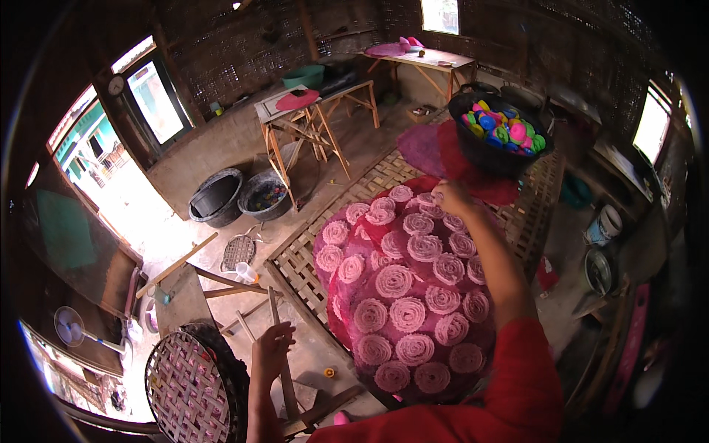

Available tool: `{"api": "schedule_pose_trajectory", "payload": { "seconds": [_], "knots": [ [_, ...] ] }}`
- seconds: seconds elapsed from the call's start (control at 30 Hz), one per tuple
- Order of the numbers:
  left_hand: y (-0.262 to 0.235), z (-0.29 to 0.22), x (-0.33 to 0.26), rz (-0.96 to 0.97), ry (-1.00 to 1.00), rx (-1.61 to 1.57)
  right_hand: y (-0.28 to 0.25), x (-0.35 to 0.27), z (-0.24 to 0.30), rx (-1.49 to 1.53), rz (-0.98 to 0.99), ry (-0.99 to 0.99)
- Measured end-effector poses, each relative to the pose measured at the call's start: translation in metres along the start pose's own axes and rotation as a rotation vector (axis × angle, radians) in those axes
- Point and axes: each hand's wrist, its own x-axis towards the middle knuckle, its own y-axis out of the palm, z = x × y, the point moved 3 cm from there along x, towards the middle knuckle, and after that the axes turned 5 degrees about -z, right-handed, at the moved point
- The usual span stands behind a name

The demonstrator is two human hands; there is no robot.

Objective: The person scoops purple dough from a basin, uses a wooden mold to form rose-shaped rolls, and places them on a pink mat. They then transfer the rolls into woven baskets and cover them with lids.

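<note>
Centrally and toward 5 o'clock: pink coiled rounds, many, shaggy-edged, set close together on a purple and red mesh cloth, itself laid over a woven bamboo rack. Right hand, between 2 and 3 o'clock: fingers drawn narrow at the far edge of the rounds; whether it grips one cannot be told. Left hand, 7 o'clock: raised, fingers loosely spread, beside a wooden bar. Black basin, 2 o'clock, heaped with small plastic pieces in blue, green, pink and yellow. Dark tubs, one pair, between 9 and 10 o'clock, on the floor: one holding a smaller black vessel, the other with coloured bits inside. Round woven basket, between 7 and 8 o'clock, pink showing through its lattice. Pedestal fan, 8 o'clock. Trestle worktop, 11 o'clock, bearing a flat pink-red piece.
</note>
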Motion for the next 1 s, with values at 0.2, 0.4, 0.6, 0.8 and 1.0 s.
{"api": "schedule_pose_trajectory", "payload": {
  "seconds": [0.2, 0.4, 0.6, 0.8, 1.0],
  "knots": [
    [-0.037, 0.014, -0.045, -0.165, -0.020, 0.038, 0.010, 0.027, 0.011, -0.244, 0.120, 0.006],
    [-0.056, 0.003, -0.069, -0.296, -0.029, 0.055, 0.016, 0.081, -0.008, -0.163, 0.079, 0.082],
    [-0.064, -0.010, -0.082, -0.369, -0.023, 0.088, 0.047, 0.076, 0.080, 0.205, 0.194, -0.109],
    [-0.073, -0.009, -0.094, -0.396, 0.013, 0.102, 0.043, 0.040, 0.149, 0.052, 0.226, -0.386],
    [-0.087, -0.007, -0.109, -0.424, -0.028, 0.112, 0.023, 0.019, 0.148, 0.058, 0.276, -0.378]
  ]
}}
